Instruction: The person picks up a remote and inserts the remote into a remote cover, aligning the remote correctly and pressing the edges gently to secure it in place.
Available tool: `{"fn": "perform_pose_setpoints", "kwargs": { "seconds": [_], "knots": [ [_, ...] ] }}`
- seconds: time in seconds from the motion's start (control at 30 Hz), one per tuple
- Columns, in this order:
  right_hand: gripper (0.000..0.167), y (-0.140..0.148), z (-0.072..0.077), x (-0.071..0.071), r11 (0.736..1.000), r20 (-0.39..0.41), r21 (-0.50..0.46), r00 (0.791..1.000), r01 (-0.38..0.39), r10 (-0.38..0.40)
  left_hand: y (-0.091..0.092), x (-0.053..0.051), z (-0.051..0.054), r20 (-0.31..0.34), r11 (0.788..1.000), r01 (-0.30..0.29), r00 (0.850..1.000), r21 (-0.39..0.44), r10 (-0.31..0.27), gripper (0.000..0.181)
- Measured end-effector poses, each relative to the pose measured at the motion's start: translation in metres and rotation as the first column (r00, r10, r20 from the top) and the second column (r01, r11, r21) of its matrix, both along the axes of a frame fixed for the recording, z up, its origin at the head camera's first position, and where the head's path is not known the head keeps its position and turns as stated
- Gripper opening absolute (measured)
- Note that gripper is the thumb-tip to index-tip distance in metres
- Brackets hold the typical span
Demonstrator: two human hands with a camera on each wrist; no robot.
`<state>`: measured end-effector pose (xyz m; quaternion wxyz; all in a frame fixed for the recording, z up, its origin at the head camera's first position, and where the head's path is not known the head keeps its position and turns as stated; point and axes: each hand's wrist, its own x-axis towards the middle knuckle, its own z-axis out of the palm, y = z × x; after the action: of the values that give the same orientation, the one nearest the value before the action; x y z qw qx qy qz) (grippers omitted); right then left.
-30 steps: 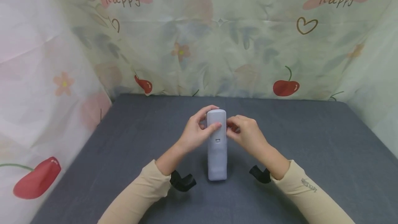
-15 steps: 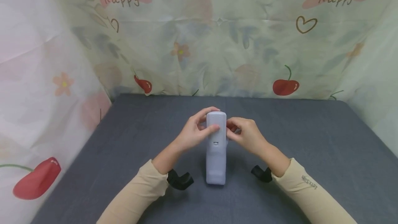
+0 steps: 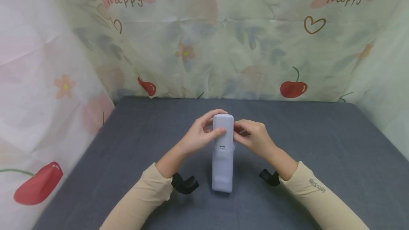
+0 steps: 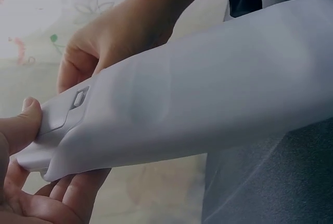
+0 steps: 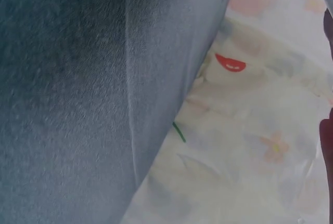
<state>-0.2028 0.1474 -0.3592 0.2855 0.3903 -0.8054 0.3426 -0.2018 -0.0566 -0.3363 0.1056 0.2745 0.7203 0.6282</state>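
A long, pale plastic device (image 3: 222,168) with a small latch (image 3: 222,147) on its face stands end-on in the head view. My left hand (image 3: 198,136) grips its far end, thumb on the face and fingers over the top. In the left wrist view, the device (image 4: 218,83) runs across the picture, with the latch beside a seamed cover. There the left hand (image 4: 47,198) holds the narrow end. My right hand (image 3: 254,136) bends its thumb and fingers against the device's right side; the fingertips are partly hidden. Only a dark sliver of it shows in the right wrist view.
Under the hands lies a dark grey table surface (image 3: 153,123). Patterned curtains (image 3: 204,38) with cherries and flowers enclose its back and sides. Black curved pieces (image 3: 185,184) sit at both wrists, near the beige sleeves (image 3: 140,194).
The device's near end has shifted slightly toward me. Both hands keep nearly the same place on it; the right hand's fingers have moved only a little.
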Motion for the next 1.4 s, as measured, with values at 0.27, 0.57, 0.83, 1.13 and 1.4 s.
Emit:
{"fn": "perform_pose_setpoints", "kwargs": {
  "seconds": [0.27,0.57,0.83,1.13,1.4],
  "knots": [
    [0.011,-0.004,0.003,-0.001,0.996,0.057,-0.071,0.997,0.059,-0.055,-0.002,-0.001,0.002,0.028,1.0,0.025,0.999,-0.002,-0.025,0.046],
    [0.017,0.002,0.012,-0.005,0.994,0.003,0.047,0.995,-0.096,0.096,-0.002,0.0,0.006,0.02,0.998,0.051,0.999,-0.045,-0.05,0.047],
    [0.009,0.003,0.016,-0.002,0.997,0.194,-0.077,0.981,0.006,0.009,0.001,0.0,0.01,0.001,0.997,0.051,0.999,-0.059,-0.051,0.044],
    [0.008,0.011,0.029,-0.002,0.963,0.385,-0.243,0.923,0.118,-0.016,0.009,0.003,0.016,0.002,0.992,0.036,0.999,-0.118,-0.036,0.045],
    [0.006,0.006,0.042,0.003,0.938,0.332,-0.281,0.938,0.201,-0.101,0.017,0.009,0.017,-0.099,0.988,-0.052,0.994,-0.142,0.038,0.045]
  ]
}}
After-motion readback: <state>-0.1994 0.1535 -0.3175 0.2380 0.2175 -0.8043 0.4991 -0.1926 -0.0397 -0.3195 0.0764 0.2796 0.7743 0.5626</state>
